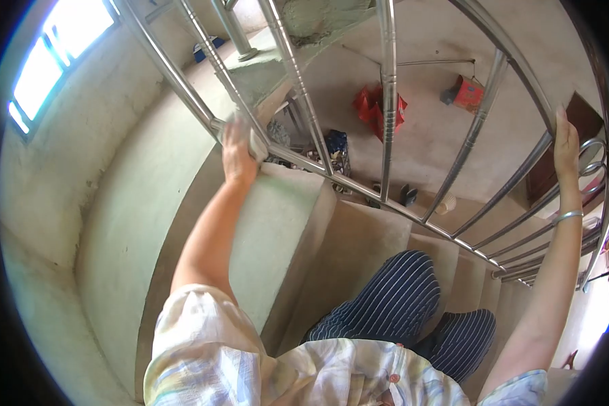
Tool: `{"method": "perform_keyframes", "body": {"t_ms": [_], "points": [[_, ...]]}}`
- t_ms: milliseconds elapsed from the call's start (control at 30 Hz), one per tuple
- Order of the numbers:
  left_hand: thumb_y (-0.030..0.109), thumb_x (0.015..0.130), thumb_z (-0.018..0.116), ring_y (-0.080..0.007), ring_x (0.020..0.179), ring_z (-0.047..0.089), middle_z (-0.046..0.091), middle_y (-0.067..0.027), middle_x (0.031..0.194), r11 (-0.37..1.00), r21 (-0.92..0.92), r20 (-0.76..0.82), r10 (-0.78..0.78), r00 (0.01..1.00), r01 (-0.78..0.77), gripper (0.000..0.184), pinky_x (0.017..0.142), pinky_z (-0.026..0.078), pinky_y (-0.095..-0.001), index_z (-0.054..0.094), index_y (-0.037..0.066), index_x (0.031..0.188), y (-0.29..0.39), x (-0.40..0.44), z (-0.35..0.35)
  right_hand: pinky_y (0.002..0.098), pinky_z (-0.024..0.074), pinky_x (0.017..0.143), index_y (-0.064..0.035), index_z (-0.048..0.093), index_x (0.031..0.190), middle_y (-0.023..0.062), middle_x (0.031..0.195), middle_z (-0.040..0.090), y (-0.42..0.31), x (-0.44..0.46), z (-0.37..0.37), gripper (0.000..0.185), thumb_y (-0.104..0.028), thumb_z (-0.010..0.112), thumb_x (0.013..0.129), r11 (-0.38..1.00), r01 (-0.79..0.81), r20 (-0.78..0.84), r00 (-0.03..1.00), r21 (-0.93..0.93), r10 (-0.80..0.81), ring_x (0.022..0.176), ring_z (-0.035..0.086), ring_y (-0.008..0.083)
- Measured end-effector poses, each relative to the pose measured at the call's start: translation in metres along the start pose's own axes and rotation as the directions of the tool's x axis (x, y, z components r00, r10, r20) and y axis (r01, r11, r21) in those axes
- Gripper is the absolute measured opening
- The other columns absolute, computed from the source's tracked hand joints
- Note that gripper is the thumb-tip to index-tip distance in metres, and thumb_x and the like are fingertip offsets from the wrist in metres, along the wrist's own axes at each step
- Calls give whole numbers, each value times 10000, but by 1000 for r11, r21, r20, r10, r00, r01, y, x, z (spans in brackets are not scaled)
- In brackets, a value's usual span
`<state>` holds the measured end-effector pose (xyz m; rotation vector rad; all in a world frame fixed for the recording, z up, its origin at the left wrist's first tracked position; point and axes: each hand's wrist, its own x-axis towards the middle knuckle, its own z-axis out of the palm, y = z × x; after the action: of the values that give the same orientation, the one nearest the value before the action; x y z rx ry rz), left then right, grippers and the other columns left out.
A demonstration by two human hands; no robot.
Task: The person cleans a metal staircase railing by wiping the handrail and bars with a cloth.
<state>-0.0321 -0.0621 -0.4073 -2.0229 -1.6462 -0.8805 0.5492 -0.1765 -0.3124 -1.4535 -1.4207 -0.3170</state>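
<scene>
My left hand (238,150) is at the lower rail of the metal stair railing (358,188), near the foot of a baluster. Its fingers are blurred and closed round a pale cloth (258,145), which touches the rail. On the right, my right hand (566,145), with a bangle at the wrist, grips the upper handrail (538,95). Several shiny upright balusters run between the two rails. Concrete steps (277,210) lie below my left arm, and my knees in striped trousers (392,298) are bent over the lower steps.
A bright window (57,57) is in the wall at upper left. Beyond the railing, red bags (371,108) and a red box (468,93) are by the far wall. Dark shoes (407,195) lie on the floor below. A brown door (565,152) stands at right.
</scene>
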Motion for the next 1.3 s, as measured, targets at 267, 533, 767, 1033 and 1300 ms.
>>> {"method": "perform_keyframes", "body": {"t_ms": [267,533,767,1033,1300], "points": [[256,846,456,-205,897,576,590,-77,988,-343,-776,610,-620,493,530,299,738,462,-298,526,79,1075,-38,-62,20,252,378,643,62,436,1116,90,654,390,5,1,3,466,-348,341,916,996,73,-47,996,-57,-76,635,387,94],[555,844,215,-331,1169,352,429,-95,1238,-633,-682,715,-475,512,365,586,944,174,-610,418,124,1185,0,44,-14,257,385,690,65,444,1088,100,670,406,-13,-2,1,498,-387,351,902,999,-25,-43,999,-40,23,674,423,110],[563,850,229,-311,1076,441,494,-102,1162,-659,-614,749,-312,585,435,588,915,319,-526,499,88,1069,30,10,41,289,385,665,84,468,933,133,641,397,-16,0,7,496,-398,358,890,999,32,-91,995,-42,-36,638,413,149],[542,858,212,-317,1036,475,520,-134,1104,-749,-443,805,-92,586,492,575,903,307,-573,499,94,1076,69,-24,43,318,366,596,54,468,979,134,598,327,-11,2,3,470,-393,347,894,998,-16,-50,999,-59,13,572,358,171],[423,881,339,-234,836,473,479,-72,960,-265,-815,531,-698,481,516,352,874,351,-510,428,90,953,-13,45,6,298,384,666,4,509,1052,186,677,461,8,3,4,452,-386,343,895,988,77,-75,993,-131,-88,624,424,206]]}}
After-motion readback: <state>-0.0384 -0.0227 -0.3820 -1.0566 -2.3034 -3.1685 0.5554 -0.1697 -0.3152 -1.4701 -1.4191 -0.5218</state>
